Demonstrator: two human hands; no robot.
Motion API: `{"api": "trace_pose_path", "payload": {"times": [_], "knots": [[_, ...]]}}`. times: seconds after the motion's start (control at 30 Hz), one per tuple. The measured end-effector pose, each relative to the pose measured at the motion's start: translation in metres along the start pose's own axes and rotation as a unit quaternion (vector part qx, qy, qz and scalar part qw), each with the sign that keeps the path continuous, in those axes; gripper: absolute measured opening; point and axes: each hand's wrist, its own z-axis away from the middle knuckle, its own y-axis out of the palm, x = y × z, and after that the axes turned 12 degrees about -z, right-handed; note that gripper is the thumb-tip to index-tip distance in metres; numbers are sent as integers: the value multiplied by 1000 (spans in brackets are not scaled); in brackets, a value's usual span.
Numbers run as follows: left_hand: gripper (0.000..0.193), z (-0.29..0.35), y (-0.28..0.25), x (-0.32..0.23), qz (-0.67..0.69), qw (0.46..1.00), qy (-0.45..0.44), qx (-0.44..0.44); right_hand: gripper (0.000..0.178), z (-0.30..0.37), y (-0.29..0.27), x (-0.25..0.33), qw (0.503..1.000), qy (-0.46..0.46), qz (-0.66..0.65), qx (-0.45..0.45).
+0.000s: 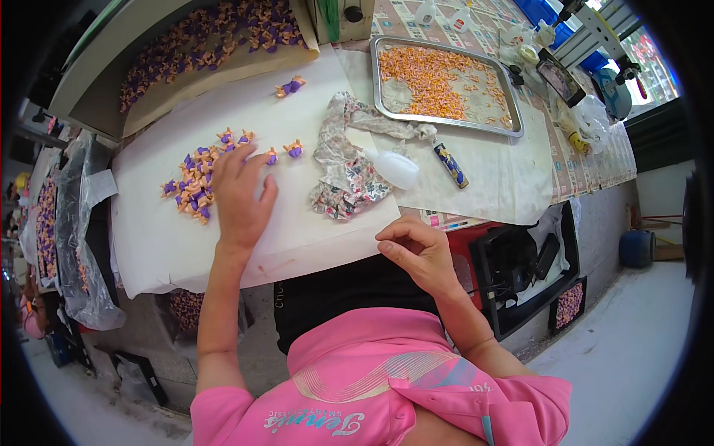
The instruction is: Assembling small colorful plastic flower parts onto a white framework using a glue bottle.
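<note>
My left hand reaches over the white-covered tabletop at the right edge of a pile of small purple and flesh-coloured doll figures. Its thumb stands apart from the fingers, which partly hide the nearest figures. Just beyond its fingertips a single doll figure lies by itself. My right hand is at the table's front edge, its fingers curled and the thumb close to the index finger; anything between them is too small to make out. Between the hands lie a crumpled floral cloth and a white plastic squeeze bottle.
A metal tray of small orange pieces stands at the back. In front of it lies a dark patterned tube. Many figures fill a paper-lined machine opening at back left. A phone hangs on a stand, and an open black drawer juts out at right.
</note>
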Motion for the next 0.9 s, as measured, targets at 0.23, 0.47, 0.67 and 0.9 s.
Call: {"api": "trace_pose_path", "payload": {"times": [0.23, 0.47, 0.67, 0.9], "knots": [[20, -39, 18, -14, 45, 990, 109, 82, 11, 4, -6, 24, 1000, 4, -4, -5], [12, -67, 12, 6, -89, 986, 41, 132, 11, 5, -46, 42, 999, 1, -27, -45], [21, -128, 26, -10, 76, 996, 16, 52, 11, 1, -45, 63, 999, -1, -32, -29], [26, -167, 72, -22, 102, 993, 10, 51, 12, 18, -35, 86, 1000, -22, 0, -20]]}}
